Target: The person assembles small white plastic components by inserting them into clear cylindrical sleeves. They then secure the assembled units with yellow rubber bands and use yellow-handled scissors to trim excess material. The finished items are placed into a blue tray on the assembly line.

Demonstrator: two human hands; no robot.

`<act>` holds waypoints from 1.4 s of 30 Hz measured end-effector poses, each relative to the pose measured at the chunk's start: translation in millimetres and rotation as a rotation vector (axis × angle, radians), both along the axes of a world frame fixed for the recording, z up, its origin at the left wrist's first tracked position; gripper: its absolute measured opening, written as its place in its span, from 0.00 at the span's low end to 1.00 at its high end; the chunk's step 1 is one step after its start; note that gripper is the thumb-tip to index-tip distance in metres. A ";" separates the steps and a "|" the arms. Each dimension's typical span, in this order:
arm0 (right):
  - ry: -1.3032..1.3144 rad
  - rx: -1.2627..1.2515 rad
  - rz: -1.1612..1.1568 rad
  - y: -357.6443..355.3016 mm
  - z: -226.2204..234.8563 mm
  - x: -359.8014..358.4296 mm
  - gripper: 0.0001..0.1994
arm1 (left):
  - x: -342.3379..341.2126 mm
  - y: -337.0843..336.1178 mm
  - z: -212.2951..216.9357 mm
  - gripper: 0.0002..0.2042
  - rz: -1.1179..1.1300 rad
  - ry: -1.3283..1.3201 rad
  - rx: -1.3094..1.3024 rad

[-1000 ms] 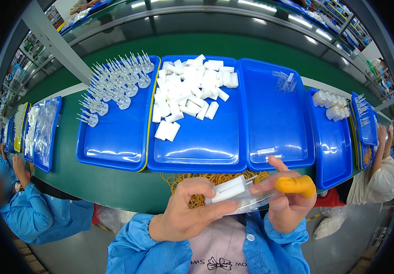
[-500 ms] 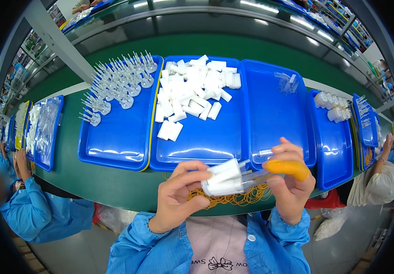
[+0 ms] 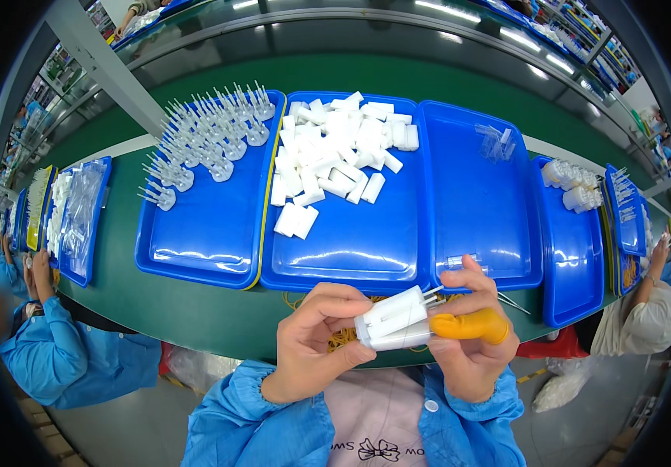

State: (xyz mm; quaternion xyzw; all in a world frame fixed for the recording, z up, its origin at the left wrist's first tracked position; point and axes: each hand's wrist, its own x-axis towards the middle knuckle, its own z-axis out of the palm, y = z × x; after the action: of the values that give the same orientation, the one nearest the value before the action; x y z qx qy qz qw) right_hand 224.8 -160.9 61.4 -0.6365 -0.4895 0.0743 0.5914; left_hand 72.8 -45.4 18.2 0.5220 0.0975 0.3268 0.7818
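Between my hands, in front of the middle tray, is a bundle of white rectangular blocks [image 3: 397,317] set on a clear base with thin prongs. My left hand [image 3: 312,341] grips its left end, thumb below and fingers above. My right hand [image 3: 471,342], with an orange finger cot [image 3: 475,325] on one finger, closes on the right end where thin prongs [image 3: 432,296] stick out. The fingers partly hide that end. Behind the bundle lie yellow rubber bands [image 3: 341,338], mostly covered.
A blue tray [image 3: 195,253] holds clear pronged bases [image 3: 218,163]. The middle tray [image 3: 343,253] holds loose white blocks [image 3: 335,148], and another tray [image 3: 487,210] holds clear thin pieces [image 3: 495,144]. Finished-looking bundles [image 3: 572,187] sit farther right. Tweezers [image 3: 514,303] lie on the green table. Co-workers sit on both sides.
My right hand has moved left and down, nearer my left hand. The long clear piece that stretched between them is no longer distinct. The bundle has tilted and shows more of its white blocks.
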 end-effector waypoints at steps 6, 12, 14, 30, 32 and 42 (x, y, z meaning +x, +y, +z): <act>-0.005 -0.129 0.067 -0.4 7.2 24.5 0.09 | 4.2 5.3 -5.8 0.20 -0.099 0.013 -0.126; -0.301 -0.448 -0.072 -17.1 -8.7 102.8 0.15 | -2.7 13.6 -8.7 0.18 0.002 0.075 -0.200; -0.436 -0.533 -0.003 -13.2 -19.2 111.1 0.13 | -1.4 13.3 -7.2 0.18 0.015 0.078 -0.212; 0.604 -0.023 0.051 7.4 -10.6 72.6 0.15 | 2.9 8.8 -12.1 0.20 0.070 0.086 0.011; 0.636 -0.023 0.096 5.7 -8.7 63.1 0.16 | 4.9 6.2 -10.8 0.20 0.103 0.097 0.144; 0.634 0.050 0.039 10.4 -9.5 46.6 0.07 | 9.1 2.1 1.2 0.19 0.263 0.167 0.613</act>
State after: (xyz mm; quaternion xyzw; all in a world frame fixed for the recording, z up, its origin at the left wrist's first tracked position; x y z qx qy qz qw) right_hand 271.5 -150.6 51.9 -0.5575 -0.2944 0.2684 0.7283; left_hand 81.9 -43.3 19.3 0.7406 0.1249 0.3950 0.5290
